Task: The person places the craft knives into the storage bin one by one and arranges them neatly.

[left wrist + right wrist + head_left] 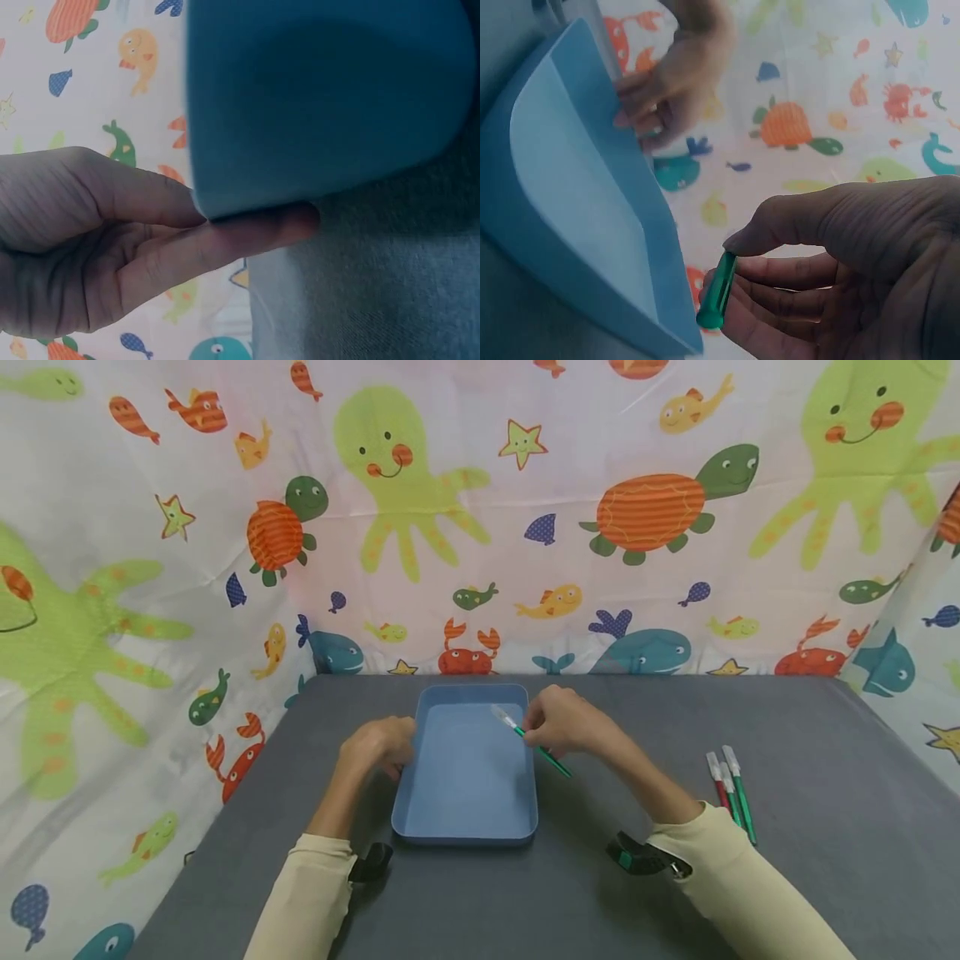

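One brush, green handle and pale tip; slants across the right edge of the tray, tip over the floor of it, green tail out past the rim.

One right hand; thumb and fingers brought together in a pinch on the green handle, nothing else in hold.

One tray, blue, shallow, rounded corners and raised walls; placed in front of the person.

One left hand; fingers bent at the tray's left wall, gripping its edge.

Step in hand, as I judge it from here: the brush is poised over the tray, which the left hand steadies. The next move would seem to call for swinging the green tail inward, clear of the right wall, before any lowering.

Three further brushes, at the person's right, well apart from the tray: one red-handled brush, two green-handled brushes, side by side, pale tips pointing away.

Two pale sleeves, each with a black wrist device; the right sleeve partly hides the red handle, and could brush against it.

One bench, dark grey, beneath all.

One sea-creature cloth, hung behind.
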Motion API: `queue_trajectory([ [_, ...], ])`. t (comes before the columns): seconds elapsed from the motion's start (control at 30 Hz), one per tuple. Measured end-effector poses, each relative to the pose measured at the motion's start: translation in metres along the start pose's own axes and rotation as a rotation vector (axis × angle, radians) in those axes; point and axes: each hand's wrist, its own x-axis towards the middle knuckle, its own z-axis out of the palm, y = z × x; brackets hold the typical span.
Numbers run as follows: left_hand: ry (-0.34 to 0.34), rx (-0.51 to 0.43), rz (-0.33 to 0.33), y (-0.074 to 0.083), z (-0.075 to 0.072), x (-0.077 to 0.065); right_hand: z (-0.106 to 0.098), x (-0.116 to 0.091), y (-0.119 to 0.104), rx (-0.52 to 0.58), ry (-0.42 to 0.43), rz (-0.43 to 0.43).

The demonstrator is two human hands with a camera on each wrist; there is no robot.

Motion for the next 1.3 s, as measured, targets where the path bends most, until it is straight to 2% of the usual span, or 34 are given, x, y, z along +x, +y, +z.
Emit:
queue_trajectory([
  [0.1, -0.004, -0.026, 0.013, -0.002, 0.003, 0.001, 0.013, 0.009, -0.008, 0.027, -0.017, 0.0],
  [0.33, -0.033, -0.075, 0.045, -0.006, 0.003, 0.006, 0.044, 0.025, -0.022, 0.158, -0.061, 0.079],
  [0.7, -0.051, 0.009, 0.093, -0.01, -0.002, 0.008, 0.086, 0.051, -0.033, 0.276, -0.13, 0.181],
  [1.0, -0.051, 0.028, 0.049, -0.009, 0.0, 0.007, 0.112, 0.065, -0.041, 0.359, -0.201, 0.235],
  [1.3, -0.068, 0.012, 0.012, -0.006, -0.001, 0.006, 0.126, 0.071, -0.049, 0.41, -0.201, 0.252],
])
